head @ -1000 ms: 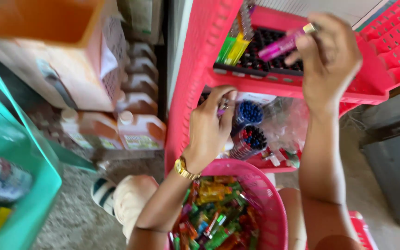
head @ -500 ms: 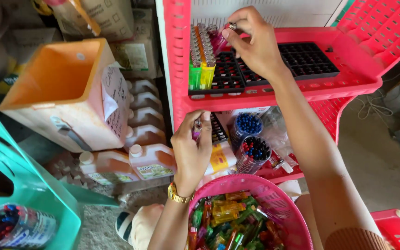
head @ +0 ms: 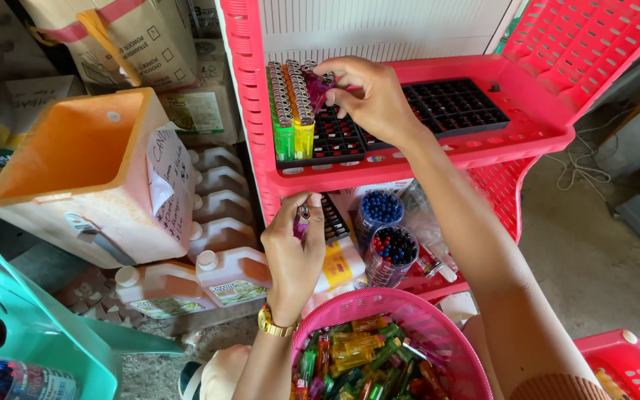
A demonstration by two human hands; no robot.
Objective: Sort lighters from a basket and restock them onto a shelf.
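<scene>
My right hand [head: 370, 98] reaches up to a black slotted tray [head: 453, 111] on the top of a red plastic shelf [head: 527, 137] and pinches a purple lighter [head: 315, 84] at the tray's left end. Rows of green, orange and yellow lighters [head: 290, 111] stand in the tray beside it. My left hand [head: 294, 248], with a gold watch on the wrist, holds another purple lighter [head: 301, 219] lower down, in front of the shelf. A pink basket [head: 438, 326] full of mixed coloured lighters sits under both arms.
Two clear jars of blue and red-and-blue pens [head: 387, 233] stand on the lower shelf. To the left are an orange plastic bin [head: 75, 178], white jugs [head: 224, 274], cardboard boxes [head: 124, 44] and a teal chair [head: 24, 326]. Concrete floor lies at right.
My right hand came down and left from the upper right with its purple lighter to the tray's filled left end. The camera tilted, bringing the shelf top and the orange bin into fuller view.
</scene>
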